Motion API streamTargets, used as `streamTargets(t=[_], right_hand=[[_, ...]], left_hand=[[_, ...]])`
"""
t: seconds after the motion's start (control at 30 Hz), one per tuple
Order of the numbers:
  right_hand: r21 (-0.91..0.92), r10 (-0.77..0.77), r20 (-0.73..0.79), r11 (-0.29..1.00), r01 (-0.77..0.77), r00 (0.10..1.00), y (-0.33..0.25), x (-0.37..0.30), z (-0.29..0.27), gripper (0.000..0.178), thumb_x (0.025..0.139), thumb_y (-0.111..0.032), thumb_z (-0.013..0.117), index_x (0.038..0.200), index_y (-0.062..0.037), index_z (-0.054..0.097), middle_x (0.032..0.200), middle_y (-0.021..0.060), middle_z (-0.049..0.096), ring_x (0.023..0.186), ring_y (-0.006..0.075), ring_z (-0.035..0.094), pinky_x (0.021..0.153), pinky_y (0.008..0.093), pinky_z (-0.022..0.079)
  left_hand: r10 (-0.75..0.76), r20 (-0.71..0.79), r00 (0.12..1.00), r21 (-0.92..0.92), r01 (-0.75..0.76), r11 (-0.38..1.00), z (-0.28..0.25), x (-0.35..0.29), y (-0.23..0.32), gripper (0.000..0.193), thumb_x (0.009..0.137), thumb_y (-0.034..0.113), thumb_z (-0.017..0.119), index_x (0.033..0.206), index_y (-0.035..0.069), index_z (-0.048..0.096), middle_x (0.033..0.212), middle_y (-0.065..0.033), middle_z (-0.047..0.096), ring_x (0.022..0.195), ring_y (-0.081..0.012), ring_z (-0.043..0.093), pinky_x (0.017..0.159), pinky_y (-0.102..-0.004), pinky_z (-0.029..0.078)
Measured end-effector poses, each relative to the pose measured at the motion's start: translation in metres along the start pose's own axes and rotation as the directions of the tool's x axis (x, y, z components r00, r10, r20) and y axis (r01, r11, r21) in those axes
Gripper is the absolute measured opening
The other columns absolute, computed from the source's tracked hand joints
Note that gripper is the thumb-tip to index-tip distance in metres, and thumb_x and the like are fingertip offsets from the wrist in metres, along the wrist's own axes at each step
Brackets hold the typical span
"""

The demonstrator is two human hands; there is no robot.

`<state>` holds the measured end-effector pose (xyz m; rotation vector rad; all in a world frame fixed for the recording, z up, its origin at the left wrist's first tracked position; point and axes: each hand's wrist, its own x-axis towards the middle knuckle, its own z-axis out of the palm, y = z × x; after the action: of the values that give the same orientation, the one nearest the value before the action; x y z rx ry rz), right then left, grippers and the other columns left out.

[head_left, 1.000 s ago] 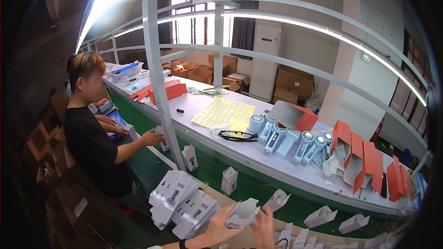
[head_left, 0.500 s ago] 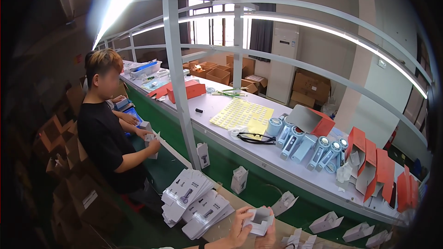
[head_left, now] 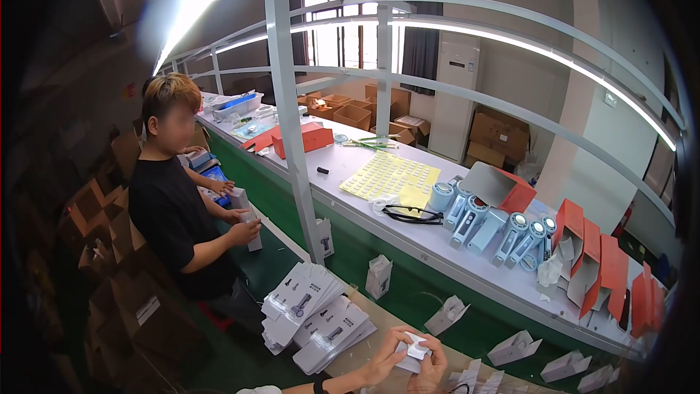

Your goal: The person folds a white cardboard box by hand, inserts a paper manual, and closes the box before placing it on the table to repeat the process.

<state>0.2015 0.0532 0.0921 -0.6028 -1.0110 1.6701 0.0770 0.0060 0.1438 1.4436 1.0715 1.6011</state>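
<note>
Near the lower edge, my left hand (head_left: pixel 389 354) and my right hand (head_left: pixel 434 365) both grip a small white cardboard box (head_left: pixel 416 348). The left fingers and thumb wrap its left side, and the right fingers press at its top and right. White flaps lie folded over the box's top; its lower part is partly hidden by my hands. Left of my hands lies a stack of flat white printed cartons (head_left: pixel 302 295), with a second stack (head_left: pixel 334 335) overlapping it. Several open white boxes, one of them a standing box (head_left: pixel 447 315), are spread to the right.
A person in black (head_left: pixel 171 211) works at the left, holding a white box (head_left: pixel 254 237). Across the green strip, a white table (head_left: pixel 343 197) carries a yellow label sheet (head_left: pixel 390 179), black glasses (head_left: pixel 412 214), light-blue devices (head_left: pixel 470 219) and red boxes (head_left: pixel 601 270). A metal post (head_left: pixel 290 131) rises between.
The box in my hands was open at the top; its flaps are now folded over. My right hand has come up onto its top. The co-worker's hands have shifted slightly around their box.
</note>
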Motion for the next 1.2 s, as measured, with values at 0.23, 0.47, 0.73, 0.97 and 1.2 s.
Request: streamTargets(t=[0.23,0.47,0.73,0.97,1.2], right_hand=[[0.03,-0.048,0.018,0.998,0.047,0.999,-0.046,0.003,0.026,0.044,0.072,-0.003,0.058,0.116,0.0018,0.057,0.117,0.0121,0.055,0.11,0.0217,0.053,0.096,0.0318,0.04],[0.015,-0.043,-0.064,0.999,0.044,0.997,-0.037,0.004,0.032,0.043,0.074,0.009,0.055,0.116,0.0004,0.052,0.114,0.0097,0.058,0.106,0.0178,0.055,0.093,0.0303,0.043],[-0.026,-0.01,-0.075,1.0,0.008,0.997,-0.028,0.005,0.024,0.041,0.076,0.008,0.056,0.116,-0.0001,0.052,0.113,0.0102,0.059,0.103,0.0171,0.058,0.089,0.0298,0.046],[-0.069,-0.029,-0.038,0.997,0.027,0.999,-0.027,0.008,0.013,0.033,0.088,-0.004,0.053,0.12,-0.0003,0.052,0.116,0.0101,0.059,0.104,0.0154,0.057,0.09,0.0279,0.045],[0.055,0.188,-0.039,0.981,-0.186,0.981,-0.047,0.006,0.01,0.043,0.099,-0.027,0.036,0.127,0.0027,0.049,0.124,0.0143,0.056,0.114,0.0187,0.053,0.094,0.0298,0.044]], left_hand=[[-0.076,-0.015,0.997,-0.171,0.072,0.983,-0.001,0.004,0.002,0.03,0.085,0.002,0.047,0.114,0.005,0.04,0.126,-0.0143,0.039,0.118,-0.0218,0.039,0.102,-0.0341,0.029],[-0.112,-0.194,0.975,-0.17,0.079,0.982,0.006,0.008,-0.004,0.042,0.077,-0.012,0.046,0.117,0.002,0.04,0.116,-0.012,0.048,0.109,-0.0199,0.049,0.097,-0.0322,0.038],[-0.135,-0.242,0.961,-0.108,0.112,0.988,0.012,0.006,-0.009,0.046,0.076,-0.015,0.047,0.118,0.002,0.04,0.115,-0.0122,0.049,0.107,-0.0179,0.051,0.096,-0.0317,0.039],[-0.118,-0.147,0.982,0.022,0.123,0.992,0.008,0.005,-0.002,0.052,0.073,-0.002,0.069,0.117,0.002,0.042,0.115,-0.0133,0.051,0.109,-0.0201,0.051,0.095,-0.032,0.041],[0.065,0.247,0.967,0.454,-0.174,0.874,-0.016,0.013,0.007,0.073,0.059,0.013,0.087,0.12,0.003,0.048,0.118,-0.0207,0.051,0.107,-0.0322,0.056,0.091,-0.0364,0.047]])
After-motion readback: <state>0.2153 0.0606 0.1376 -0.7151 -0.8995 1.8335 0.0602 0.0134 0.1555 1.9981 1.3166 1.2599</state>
